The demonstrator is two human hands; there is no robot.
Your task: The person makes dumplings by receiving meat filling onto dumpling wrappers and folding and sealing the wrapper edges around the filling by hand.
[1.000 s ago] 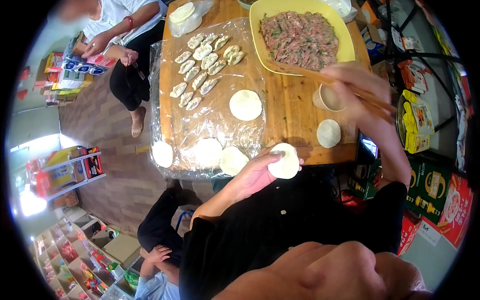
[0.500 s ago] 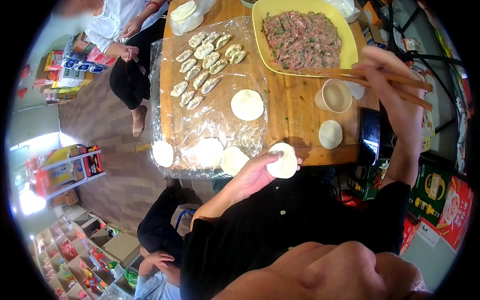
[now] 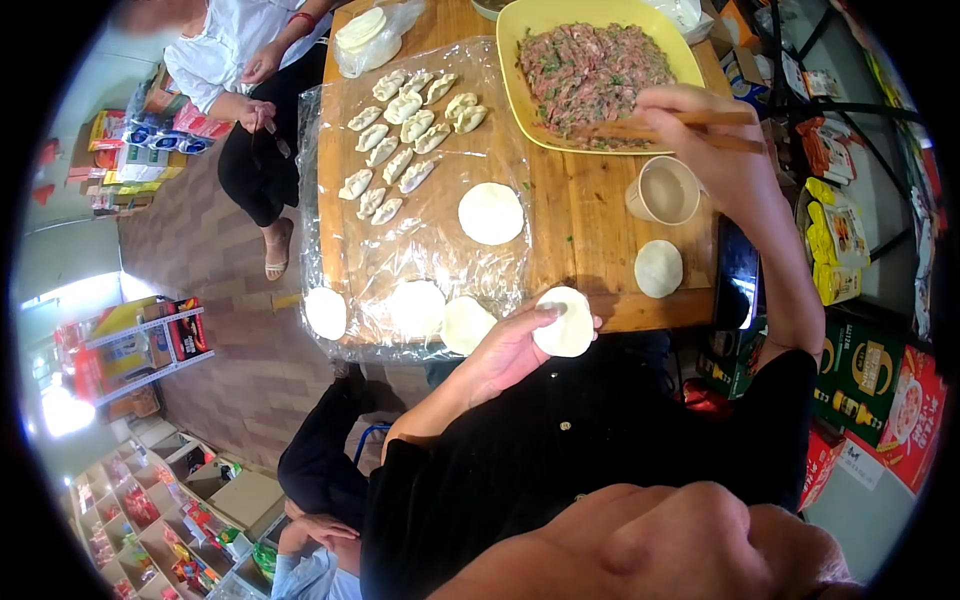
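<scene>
My left hand (image 3: 508,352) holds a round dumpling wrapper (image 3: 564,324) between thumb and fingers, just off the table's front edge. In my right hand (image 3: 690,125) is a pair of wooden chopsticks (image 3: 725,119), their tips at the minced meat filling (image 3: 590,75). The filling, flecked with green, lies in a yellow square dish (image 3: 513,95). Below my right hand stands a paper cup (image 3: 664,192) of liquid, and nearer me lies another wrapper (image 3: 659,269). Several folded dumplings (image 3: 402,105) rest on a clear plastic sheet (image 3: 440,215) to the left.
More flat wrappers (image 3: 491,213) lie on the sheet and near its front edge. A bag of wrappers (image 3: 362,28) is at the back left. A dark phone (image 3: 737,275) sits at the table's right edge. Two people sit on the left, one in a white shirt (image 3: 225,45).
My right hand has moved left with the chopsticks, from the dish's right corner in over the filling. My left hand still holds the wrapper in the same spot.
</scene>
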